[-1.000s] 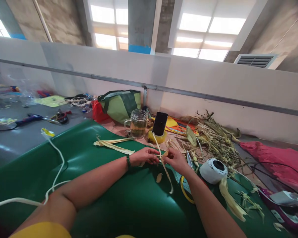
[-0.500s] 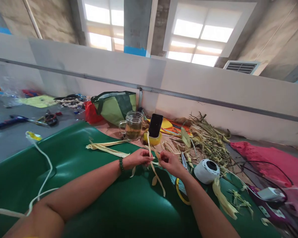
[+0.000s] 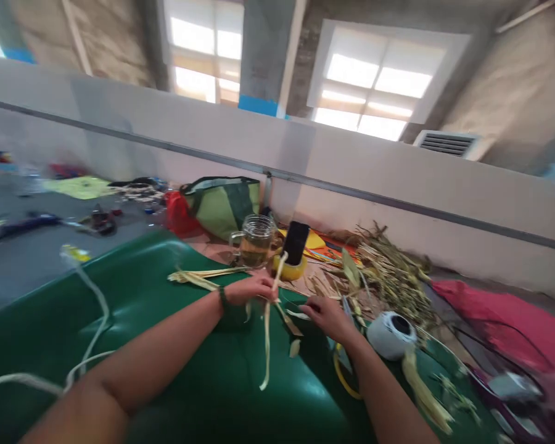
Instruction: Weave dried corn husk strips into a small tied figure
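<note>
Over the green sheet (image 3: 185,370), my left hand (image 3: 254,288) pinches several pale husk strips (image 3: 267,345) where they cross; one end sticks up and others hang down. To its right, my right hand (image 3: 321,313) is closed on the end of a pale strip (image 3: 298,314), apart from my left hand. A thin line seems to run between the hands. More husk strips (image 3: 194,275) lie left of my left hand. Behind the hands a phone (image 3: 296,242) leans upright on a yellow tape roll (image 3: 289,268).
A glass mug (image 3: 254,243) and green bag (image 3: 222,206) stand behind. To the right are a white string spool (image 3: 391,335), dried husks (image 3: 393,277), partly hidden scissors with a yellow handle (image 3: 345,377), and pink cloth (image 3: 504,314). A white cable (image 3: 97,296) lies left.
My right hand has moved away from my left hand, widening the space between them. The hanging strip now points down and left. The whole view has shifted slightly and is more blurred.
</note>
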`<state>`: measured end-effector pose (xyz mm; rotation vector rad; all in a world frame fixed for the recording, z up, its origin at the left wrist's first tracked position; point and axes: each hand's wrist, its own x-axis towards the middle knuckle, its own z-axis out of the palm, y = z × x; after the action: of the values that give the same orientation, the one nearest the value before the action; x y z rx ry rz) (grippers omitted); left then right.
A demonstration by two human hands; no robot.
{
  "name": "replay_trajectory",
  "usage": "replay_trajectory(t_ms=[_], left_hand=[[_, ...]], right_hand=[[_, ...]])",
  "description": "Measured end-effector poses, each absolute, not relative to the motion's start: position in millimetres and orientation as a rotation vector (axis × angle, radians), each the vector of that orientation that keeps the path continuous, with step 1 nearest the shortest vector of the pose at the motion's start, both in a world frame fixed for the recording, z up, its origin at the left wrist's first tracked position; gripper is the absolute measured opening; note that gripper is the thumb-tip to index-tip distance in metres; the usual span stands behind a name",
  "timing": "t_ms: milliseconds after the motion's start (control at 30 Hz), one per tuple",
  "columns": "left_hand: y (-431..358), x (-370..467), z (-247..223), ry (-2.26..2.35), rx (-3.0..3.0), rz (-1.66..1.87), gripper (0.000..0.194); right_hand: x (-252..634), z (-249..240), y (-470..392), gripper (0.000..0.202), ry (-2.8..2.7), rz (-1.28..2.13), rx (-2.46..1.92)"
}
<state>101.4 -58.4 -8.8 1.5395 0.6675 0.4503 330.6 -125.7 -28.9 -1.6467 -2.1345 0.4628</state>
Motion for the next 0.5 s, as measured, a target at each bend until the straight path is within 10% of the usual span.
replay_trajectory(t_ms=[267,500], left_hand=[[-72,112,-16,1.076,2.477,0.260,0.046],[-52,57,20,1.799,2.493,0.115,0.029]], right_hand=[[344,-44,-117,0.041,-1.973,0.421,-1.548],[336,-42,-119,0.046,-1.943,0.375,-1.535]])
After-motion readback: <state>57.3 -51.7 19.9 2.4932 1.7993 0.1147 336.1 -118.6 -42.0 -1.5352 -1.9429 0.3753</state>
